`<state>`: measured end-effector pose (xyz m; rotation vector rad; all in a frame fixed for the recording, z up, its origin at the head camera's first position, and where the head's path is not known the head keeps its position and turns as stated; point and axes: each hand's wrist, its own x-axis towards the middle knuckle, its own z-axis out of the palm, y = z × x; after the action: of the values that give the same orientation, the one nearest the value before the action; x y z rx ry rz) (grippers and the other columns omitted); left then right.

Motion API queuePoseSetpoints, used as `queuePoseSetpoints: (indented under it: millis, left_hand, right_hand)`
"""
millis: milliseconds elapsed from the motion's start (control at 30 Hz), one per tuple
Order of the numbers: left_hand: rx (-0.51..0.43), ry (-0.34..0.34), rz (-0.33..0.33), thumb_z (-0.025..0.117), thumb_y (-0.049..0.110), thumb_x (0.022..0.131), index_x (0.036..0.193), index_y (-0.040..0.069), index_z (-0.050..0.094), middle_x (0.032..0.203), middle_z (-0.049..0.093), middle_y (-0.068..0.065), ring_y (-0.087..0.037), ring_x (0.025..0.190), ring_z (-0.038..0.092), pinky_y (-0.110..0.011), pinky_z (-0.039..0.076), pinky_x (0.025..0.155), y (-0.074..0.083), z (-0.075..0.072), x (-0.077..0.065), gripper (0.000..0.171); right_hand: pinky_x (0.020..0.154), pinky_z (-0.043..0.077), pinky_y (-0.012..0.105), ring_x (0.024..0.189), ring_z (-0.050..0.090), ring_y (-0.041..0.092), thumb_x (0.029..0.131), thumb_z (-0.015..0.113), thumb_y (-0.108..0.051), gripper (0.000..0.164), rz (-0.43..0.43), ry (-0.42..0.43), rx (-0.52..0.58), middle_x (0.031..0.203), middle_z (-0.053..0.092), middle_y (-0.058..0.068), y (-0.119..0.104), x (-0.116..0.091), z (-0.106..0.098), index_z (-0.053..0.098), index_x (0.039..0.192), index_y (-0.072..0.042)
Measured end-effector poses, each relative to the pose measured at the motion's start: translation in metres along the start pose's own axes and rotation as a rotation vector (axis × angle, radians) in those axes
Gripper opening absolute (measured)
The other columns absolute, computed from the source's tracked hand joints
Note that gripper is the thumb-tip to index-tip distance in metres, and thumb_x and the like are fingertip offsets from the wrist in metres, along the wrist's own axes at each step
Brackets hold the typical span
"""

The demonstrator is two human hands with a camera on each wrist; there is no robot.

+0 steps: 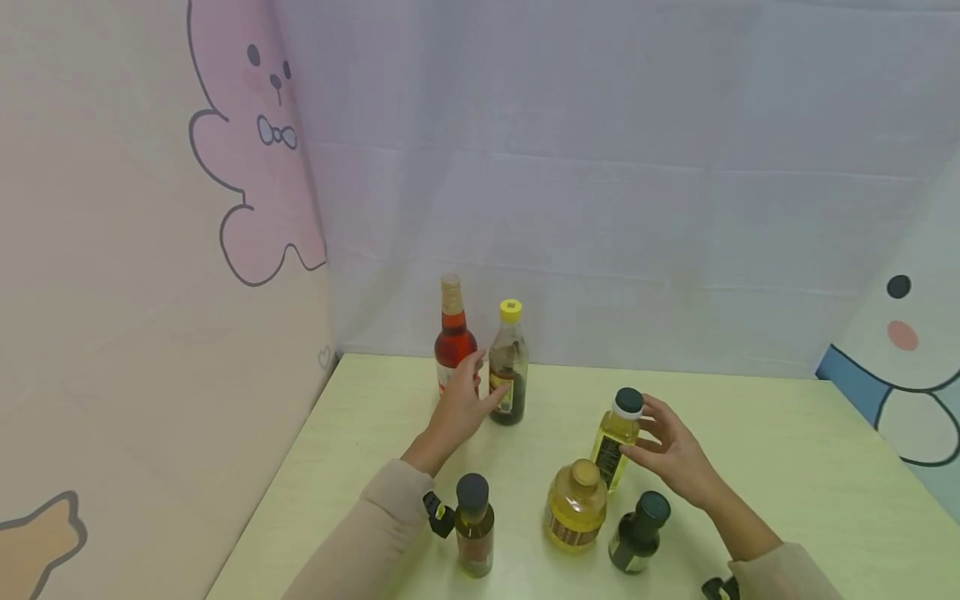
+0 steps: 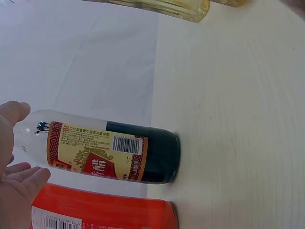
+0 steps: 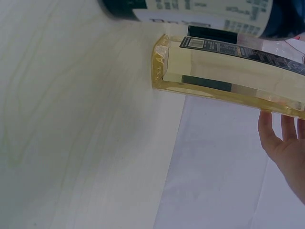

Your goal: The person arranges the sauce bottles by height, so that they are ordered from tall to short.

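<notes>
My left hand [image 1: 459, 408] reaches between two standing bottles, fingers spread. The thumb overlaps a yellow-capped vinegar bottle [image 1: 508, 367], and the fingers lie before a bottle of red liquid [image 1: 453, 342]. In the left wrist view, the vinegar bottle [image 2: 100, 148] shows its label and dark liquid beside the parted thumb and fingers. My right hand [image 1: 678, 458] is at the right side of a dark-capped oil bottle [image 1: 617, 437], fingers loosely bent, thumb over its front edge. In the right wrist view, fingertips [image 3: 266, 121] meet or nearly meet the oil bottle's side [image 3: 224, 71].
A round-bodied oil bottle [image 1: 575, 508] stands in front of the dark-capped one, with a small dark green bottle [image 1: 634, 537] to its right. Near the left forearm is a black-capped bottle [image 1: 475, 537]. The pale table [image 1: 750, 433] meets a cloth wall [image 1: 600, 208] behind.
</notes>
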<state>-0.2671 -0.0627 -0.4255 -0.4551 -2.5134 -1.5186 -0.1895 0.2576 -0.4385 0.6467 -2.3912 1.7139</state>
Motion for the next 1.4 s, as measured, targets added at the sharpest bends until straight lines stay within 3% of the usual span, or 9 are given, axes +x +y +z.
queuePoseSetpoints:
  millis: [300,467,700,867,1233,1400]
  left_hand:
    - [0.011,-0.042,-0.002,0.073,0.022,0.090,0.142,-0.002,0.040,0.140,0.047,-0.023,-0.036,0.125,0.049,-0.053,0.043,0.099,-0.003,-0.008,-0.013,0.067]
    - [-0.022,-0.058,-0.014,0.074,0.023,0.089,0.141,-0.002,0.042,0.138,0.049,-0.022,-0.036,0.124,0.050,-0.049,0.045,0.098,-0.006,-0.010,-0.020,0.066]
    - [-0.068,-0.051,-0.051,0.074,0.023,0.089,0.139,0.001,0.045,0.134,0.052,-0.021,-0.037,0.122,0.052,-0.048,0.046,0.096,-0.011,-0.012,-0.030,0.061]
    - [-0.135,-0.051,-0.076,0.072,0.018,0.090,0.137,0.001,0.047,0.131,0.055,-0.020,-0.039,0.119,0.054,-0.047,0.047,0.095,-0.011,-0.015,-0.041,0.055]
    - [-0.166,-0.042,-0.064,0.070,0.021,0.092,0.136,-0.001,0.046,0.133,0.054,-0.018,-0.038,0.121,0.052,-0.046,0.045,0.098,-0.022,-0.018,-0.065,0.055]
    - [-0.209,-0.047,-0.090,0.069,0.023,0.093,0.138,0.001,0.046,0.138,0.050,-0.019,-0.039,0.123,0.051,-0.047,0.044,0.099,-0.023,-0.020,-0.075,0.055]
  right_hand:
    - [0.089,0.046,0.018,0.112,0.051,0.002,0.087,0.068,0.007,0.067,-0.016,-0.004,0.010,0.127,0.049,-0.001,-0.002,0.000,0.000,0.033,0.144,0.001]
    - [0.089,0.046,0.018,0.112,0.051,0.002,0.088,0.068,0.005,0.066,-0.009,-0.010,0.007,0.128,0.048,0.003,-0.002,0.001,-0.001,0.033,0.144,0.000]
    - [0.089,0.046,0.018,0.112,0.051,0.001,0.088,0.068,0.005,0.067,0.003,-0.006,0.001,0.128,0.047,0.008,-0.002,0.001,0.000,0.032,0.144,0.002]
    - [0.089,0.046,0.018,0.112,0.050,0.002,0.088,0.068,0.004,0.067,0.012,-0.012,0.010,0.128,0.047,0.006,-0.002,0.002,0.000,0.032,0.144,0.001]
    - [0.090,0.046,0.019,0.112,0.050,0.000,0.089,0.069,0.002,0.066,0.019,-0.011,-0.010,0.128,0.047,0.003,0.000,0.000,-0.002,0.033,0.144,-0.001]
    - [0.089,0.046,0.018,0.113,0.050,0.000,0.088,0.068,0.004,0.066,0.007,-0.012,0.002,0.128,0.047,-0.002,0.001,0.000,-0.002,0.033,0.144,-0.001]
